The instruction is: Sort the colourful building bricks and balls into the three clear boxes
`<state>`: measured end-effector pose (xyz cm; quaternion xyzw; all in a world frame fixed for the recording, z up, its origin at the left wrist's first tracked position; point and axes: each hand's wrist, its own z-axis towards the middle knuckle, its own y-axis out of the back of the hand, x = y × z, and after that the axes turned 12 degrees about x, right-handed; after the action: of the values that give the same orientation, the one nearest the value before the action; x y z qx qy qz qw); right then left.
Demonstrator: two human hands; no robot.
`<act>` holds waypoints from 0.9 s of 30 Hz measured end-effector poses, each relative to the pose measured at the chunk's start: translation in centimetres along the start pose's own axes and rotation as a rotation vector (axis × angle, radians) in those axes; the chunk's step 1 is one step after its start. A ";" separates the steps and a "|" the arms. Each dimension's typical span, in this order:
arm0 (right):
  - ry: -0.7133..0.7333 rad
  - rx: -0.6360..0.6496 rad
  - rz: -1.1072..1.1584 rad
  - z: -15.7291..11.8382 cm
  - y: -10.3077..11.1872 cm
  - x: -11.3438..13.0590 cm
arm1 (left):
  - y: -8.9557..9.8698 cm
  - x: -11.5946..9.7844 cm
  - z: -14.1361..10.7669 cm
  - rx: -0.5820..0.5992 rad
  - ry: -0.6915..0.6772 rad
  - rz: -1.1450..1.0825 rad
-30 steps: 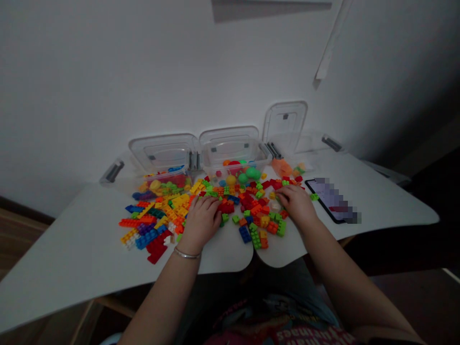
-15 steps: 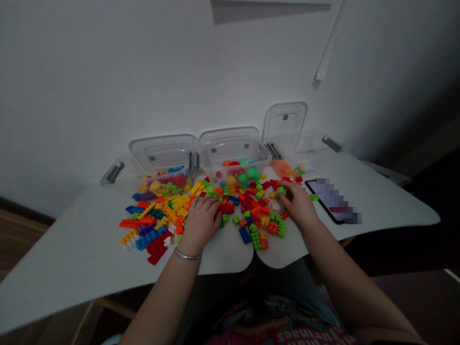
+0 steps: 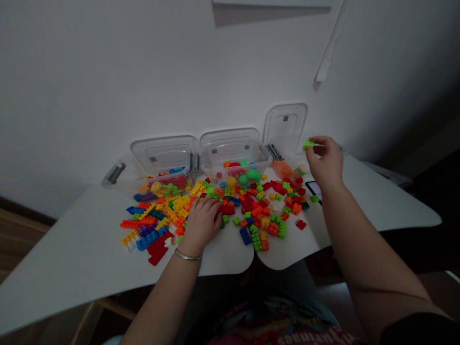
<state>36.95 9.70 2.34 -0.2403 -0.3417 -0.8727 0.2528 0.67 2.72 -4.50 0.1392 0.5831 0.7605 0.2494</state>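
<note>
Fingertips [image 3: 316,140] of the right hand [image 3: 325,163] pinch a lime-green toy brick [image 3: 308,144] in the air, just beside a raised clear lid [image 3: 283,129]. Left fingers [image 3: 210,206] lie curled on a heap of plastic building bricks [image 3: 244,211], the left hand [image 3: 201,225] resting there, its hold impossible to tell, a silver bangle [image 3: 187,255] at the wrist. Clear storage boxes [image 3: 233,167] holding balls and bricks stand behind the heap on a white table [image 3: 72,244], a phone [image 3: 312,188] partly hidden by the right hand's wrist; shirt lettering [image 3: 312,336] appears upside down, too cut off to read
</note>
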 end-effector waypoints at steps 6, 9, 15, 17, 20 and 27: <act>-0.146 0.153 -0.138 2.2 -1.7 -2.0 | -0.1 0.0 -0.1 -0.005 0.003 0.006; -0.163 0.234 -0.179 1.8 -2.1 -2.2 | -0.1 0.1 -0.1 -0.001 -0.001 0.016; -0.156 0.245 -0.224 1.5 -2.2 -2.1 | 0.0 0.1 0.0 0.007 -0.006 0.013; -0.151 0.251 -0.247 1.6 -2.3 -2.3 | 0.0 0.0 0.0 0.012 -0.003 0.011; -0.126 0.243 -0.265 1.6 -2.4 -2.6 | 0.0 0.0 0.0 0.014 0.002 0.012; -0.017 0.133 -0.137 1.1 -1.3 -1.0 | -0.1 0.1 -0.1 0.009 0.001 0.015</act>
<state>37.17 11.57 1.82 -0.2065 -0.4166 -0.8612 0.2052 0.58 2.72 -4.63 0.1444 0.5856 0.7599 0.2426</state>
